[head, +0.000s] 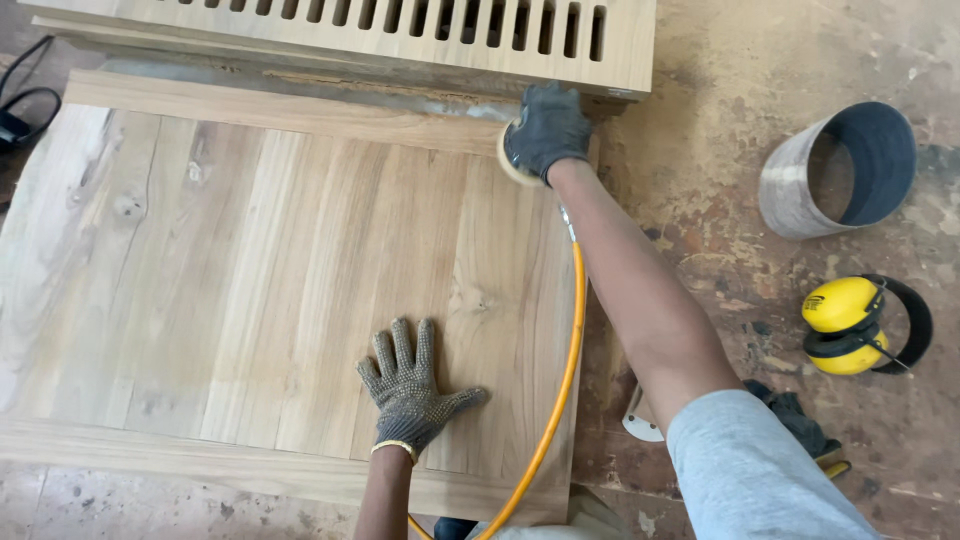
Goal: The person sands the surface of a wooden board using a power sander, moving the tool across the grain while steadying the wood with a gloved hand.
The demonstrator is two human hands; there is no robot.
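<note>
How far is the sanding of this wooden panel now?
Done: cannot tell; the wooden panel looks evenly pale. In hand: the right hand presses a round sander on the far right corner, while the left hand lies flat near the front edge. Left: unclear.

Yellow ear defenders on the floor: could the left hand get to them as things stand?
Probably not easily. The left hand lies flat on the wooden panel, and the ear defenders sit far right, beyond the outstretched right arm and its yellow hose.
</note>
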